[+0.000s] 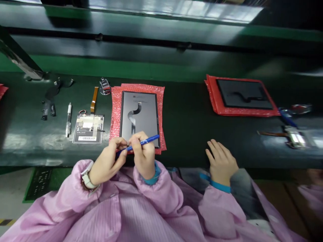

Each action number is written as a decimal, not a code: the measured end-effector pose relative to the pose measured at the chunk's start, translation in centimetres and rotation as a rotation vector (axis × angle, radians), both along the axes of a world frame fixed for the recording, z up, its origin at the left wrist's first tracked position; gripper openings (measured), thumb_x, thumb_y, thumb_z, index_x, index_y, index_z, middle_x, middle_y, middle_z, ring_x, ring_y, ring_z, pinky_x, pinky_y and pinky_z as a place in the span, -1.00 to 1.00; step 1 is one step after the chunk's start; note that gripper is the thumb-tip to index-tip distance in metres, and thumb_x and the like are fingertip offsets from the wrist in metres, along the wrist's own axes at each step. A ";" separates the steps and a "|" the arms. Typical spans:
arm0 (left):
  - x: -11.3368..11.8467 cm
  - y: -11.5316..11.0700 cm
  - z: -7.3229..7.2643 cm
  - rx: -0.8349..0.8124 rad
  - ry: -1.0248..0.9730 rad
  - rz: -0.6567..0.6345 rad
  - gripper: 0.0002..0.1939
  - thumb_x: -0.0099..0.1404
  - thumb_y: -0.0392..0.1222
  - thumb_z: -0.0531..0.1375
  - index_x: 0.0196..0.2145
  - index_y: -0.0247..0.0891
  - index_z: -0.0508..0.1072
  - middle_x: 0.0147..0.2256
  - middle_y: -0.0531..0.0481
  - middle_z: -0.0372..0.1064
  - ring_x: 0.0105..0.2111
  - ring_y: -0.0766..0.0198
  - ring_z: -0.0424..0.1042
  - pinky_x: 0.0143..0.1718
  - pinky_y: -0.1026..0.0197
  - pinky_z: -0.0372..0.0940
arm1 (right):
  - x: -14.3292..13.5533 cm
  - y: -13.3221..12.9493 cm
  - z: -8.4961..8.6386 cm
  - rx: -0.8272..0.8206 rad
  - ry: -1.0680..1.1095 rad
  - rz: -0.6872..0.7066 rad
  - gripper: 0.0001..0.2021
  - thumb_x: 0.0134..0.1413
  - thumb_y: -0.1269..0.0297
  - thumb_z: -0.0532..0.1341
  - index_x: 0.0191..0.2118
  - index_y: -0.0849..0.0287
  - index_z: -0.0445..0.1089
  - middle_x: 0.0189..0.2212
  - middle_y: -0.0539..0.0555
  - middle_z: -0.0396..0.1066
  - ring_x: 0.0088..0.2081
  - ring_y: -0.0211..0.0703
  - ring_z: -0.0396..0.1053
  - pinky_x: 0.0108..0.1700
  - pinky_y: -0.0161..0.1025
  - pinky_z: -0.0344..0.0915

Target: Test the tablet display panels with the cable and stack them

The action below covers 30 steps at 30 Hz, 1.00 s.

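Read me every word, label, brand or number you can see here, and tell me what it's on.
No text is readable.
Blue pen: pale marks, too small.
Screen by the hands: faint print, too small.
Label on the flat part: print too small.
Silver counter: digits too small.
Elsewhere, nothing legible.

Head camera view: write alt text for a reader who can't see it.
Two bare hands, left and right, hold a blue pen over a display panel on red bubble wrap. A circuit board and white pen lie left; a co-worker's hand rests right.
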<state>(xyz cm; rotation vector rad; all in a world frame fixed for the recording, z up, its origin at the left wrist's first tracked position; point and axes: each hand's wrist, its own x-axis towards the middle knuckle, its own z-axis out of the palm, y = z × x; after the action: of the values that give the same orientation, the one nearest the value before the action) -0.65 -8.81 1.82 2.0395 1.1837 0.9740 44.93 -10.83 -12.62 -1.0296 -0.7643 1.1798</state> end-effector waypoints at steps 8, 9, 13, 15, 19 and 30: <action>-0.1 -1.8 -1.8 -0.404 -0.159 -0.051 -0.49 0.53 0.16 -0.05 -0.43 -0.23 0.32 -0.51 0.05 0.28 -0.53 0.31 0.20 -0.47 0.25 0.17 | -1.3 1.4 1.2 -0.233 0.151 -0.353 -0.58 0.24 0.27 -0.13 -0.09 0.17 0.45 0.24 0.17 0.38 0.34 -0.09 0.25 0.47 0.15 -0.05; -0.2 -1.9 -2.0 -0.445 -0.193 -0.048 -0.44 0.52 0.22 -0.05 -0.46 -0.25 0.30 -0.53 0.06 0.24 -0.54 0.33 0.15 -0.48 0.27 0.14 | -1.5 1.6 1.4 -0.234 0.150 -0.368 -0.59 0.22 0.27 -0.12 -0.10 0.20 0.45 0.25 0.22 0.35 0.33 -0.05 0.27 0.47 0.16 -0.05; -0.6 -2.0 -2.6 -0.575 -0.312 -0.040 -0.30 0.42 0.40 0.00 -0.59 -0.27 0.12 -0.61 0.12 -0.03 -0.57 0.41 -0.08 -0.55 0.31 -0.04 | -2.1 2.1 1.8 -0.232 0.099 -0.347 -0.59 0.20 0.28 -0.12 -0.12 0.10 0.46 0.23 0.18 0.37 0.29 -0.09 0.33 0.43 0.12 0.05; -0.8 -2.1 -2.6 -0.638 -0.353 -0.074 -0.28 0.37 0.44 0.03 -0.60 -0.25 0.04 -0.62 0.15 -0.16 -0.58 0.44 -0.18 -0.59 0.31 -0.15 | -2.1 2.3 1.8 -0.238 0.074 -0.323 -0.60 0.20 0.24 -0.13 -0.16 0.02 0.46 0.20 0.14 0.40 0.28 -0.11 0.34 0.39 0.11 0.13; -1.1 -2.0 -1.6 -0.760 -0.388 -0.176 -0.27 0.36 0.44 0.07 -0.60 -0.23 -0.02 -0.61 0.18 -0.25 -0.59 0.46 -0.25 -0.61 0.30 -0.22 | -2.1 2.4 2.1 -0.234 0.039 -0.311 -0.60 0.18 0.21 -0.12 -0.18 0.03 0.46 0.19 0.16 0.41 0.26 -0.08 0.36 0.36 0.16 0.15; -1.8 -3.1 -2.6 -0.810 -0.431 -0.255 -0.26 0.42 0.48 -0.17 -0.62 -0.21 0.00 -0.63 0.13 -0.14 -0.59 0.39 -0.13 -0.52 0.23 -0.13 | -2.4 2.1 3.0 -0.217 -0.074 -0.353 -0.57 0.19 0.37 -0.15 -0.19 0.11 0.48 0.15 0.23 0.43 0.13 -0.07 0.45 0.28 0.21 0.24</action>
<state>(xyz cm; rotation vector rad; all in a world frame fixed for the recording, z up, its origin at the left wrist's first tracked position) -2.42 -11.89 -0.75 1.2174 0.8544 0.6126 42.52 -8.72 -9.64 -1.3338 -0.4905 0.9358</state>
